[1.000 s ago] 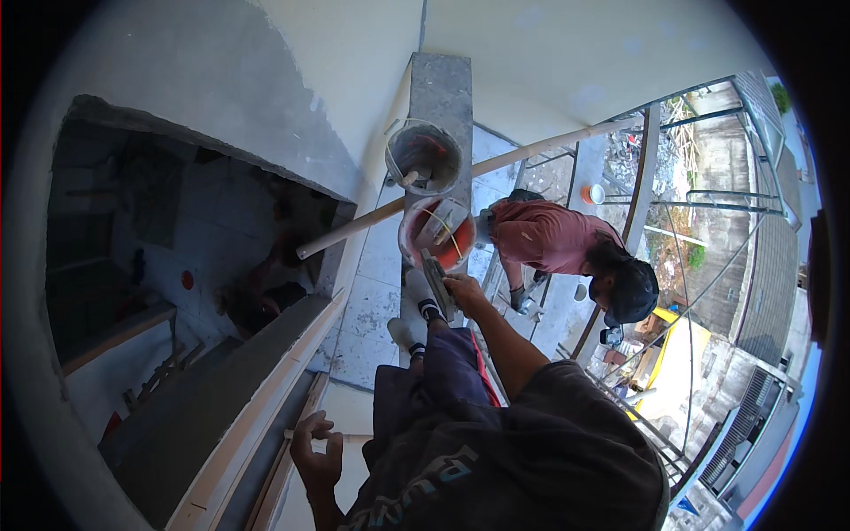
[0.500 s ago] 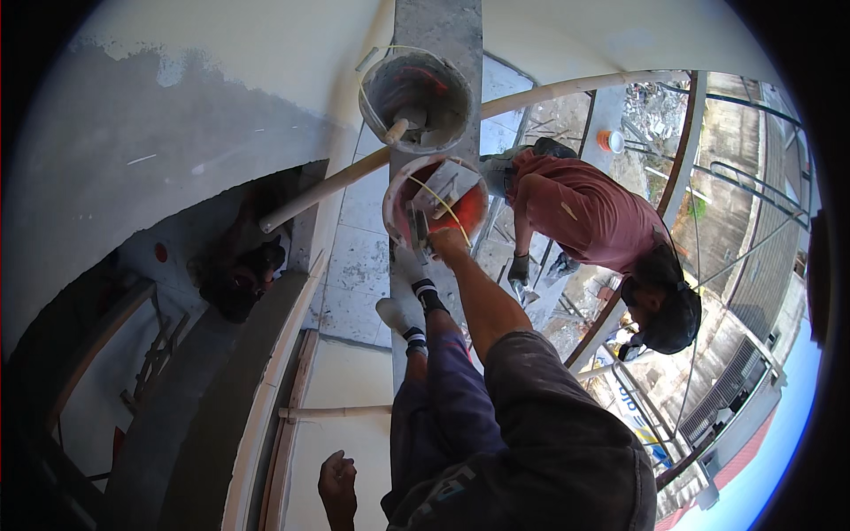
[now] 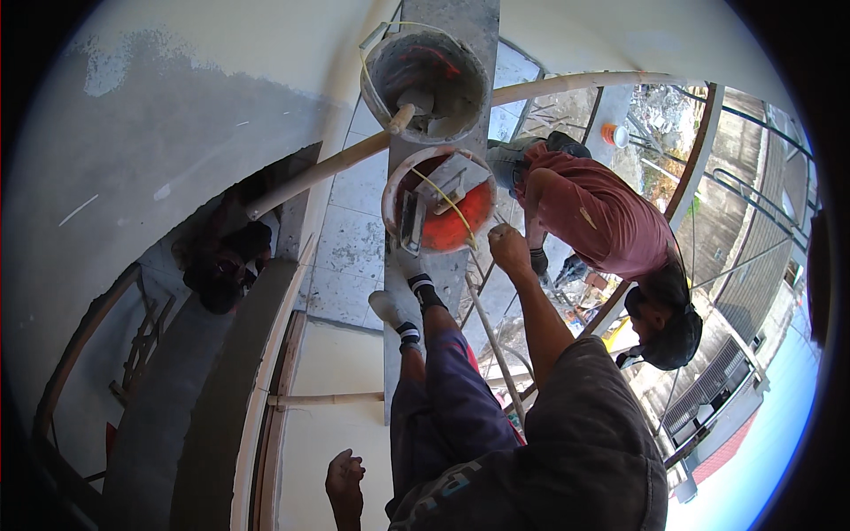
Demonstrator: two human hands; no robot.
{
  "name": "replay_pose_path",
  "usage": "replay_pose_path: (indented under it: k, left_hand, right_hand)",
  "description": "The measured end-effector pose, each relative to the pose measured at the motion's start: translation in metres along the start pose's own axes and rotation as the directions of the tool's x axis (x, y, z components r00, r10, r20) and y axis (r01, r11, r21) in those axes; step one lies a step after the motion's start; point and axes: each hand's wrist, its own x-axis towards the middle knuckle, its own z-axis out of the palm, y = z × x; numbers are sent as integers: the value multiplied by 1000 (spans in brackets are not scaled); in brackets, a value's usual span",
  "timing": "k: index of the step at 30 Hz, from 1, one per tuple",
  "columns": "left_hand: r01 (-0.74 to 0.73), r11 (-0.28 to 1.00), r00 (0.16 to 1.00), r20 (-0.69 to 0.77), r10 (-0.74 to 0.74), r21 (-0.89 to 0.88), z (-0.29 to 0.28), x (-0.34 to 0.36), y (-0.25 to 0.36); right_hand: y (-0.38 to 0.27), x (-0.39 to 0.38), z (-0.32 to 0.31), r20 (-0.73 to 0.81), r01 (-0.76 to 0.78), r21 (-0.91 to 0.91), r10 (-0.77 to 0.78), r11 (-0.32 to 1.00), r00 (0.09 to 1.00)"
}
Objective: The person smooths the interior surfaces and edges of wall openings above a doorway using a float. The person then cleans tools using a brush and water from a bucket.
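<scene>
My right hand (image 3: 511, 250) is just right of the nearer bucket (image 3: 390, 211), with its fingers curled in; whatever they may hold is hidden. Inside that bucket, a long flat tool (image 3: 412, 223), seemingly a trowel or float, leans against the left wall. Beside it lies a flat grey float (image 3: 453, 177) with a handle, above the orange inside wall. A yellow cord-like bucket handle (image 3: 440, 192) crosses the opening. My left hand (image 3: 343, 478) hangs low by my side, its fingers loosely bent and apart, with nothing visible in them.
Farther along the plank (image 3: 447, 13) stands a mortar-crusted bucket (image 3: 478, 97) with a wooden-handled tool (image 3: 403, 118). A bamboo pole (image 3: 332, 175) crosses there. A co-worker (image 3: 589, 212) bends at the right by the scaffold; another person (image 3: 221, 270) is below left. My feet (image 3: 385, 307) are on the plank.
My right hand has left the long flat tool in the nearer bucket and moved right, out past the rim. The co-worker's gloved hand has shifted slightly; my left hand stays low.
</scene>
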Motion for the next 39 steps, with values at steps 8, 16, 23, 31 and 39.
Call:
replay_pose_path:
  k: [8, 16, 23, 31, 39]
  left_hand:
    - [-140, 967, 988, 88, 123, 215, 83, 78, 59]
    - [-53, 980, 992, 119, 30, 191, 79, 61, 39]
    - [-99, 984, 995, 37, 95, 150, 55, 62, -7]
    - [-198, 980, 974, 110, 196, 15, 55, 39, -16]
    - [-315, 947, 941, 108, 321, -69, 16, 19, -48]
  right_hand:
    - [-58, 97, 26, 311, 648, -498, -579, 577, 754]
    - [-95, 126, 78, 519, 594, -647, -295, 478, 802]
    - [-108, 93, -3, 556, 599, -575, -270, 558, 786]
    - [-146, 17, -96, 392, 400, -634, -171, 662, 904]
    - [-109, -58, -144, -100, 158, -102, -168, 982, 981]
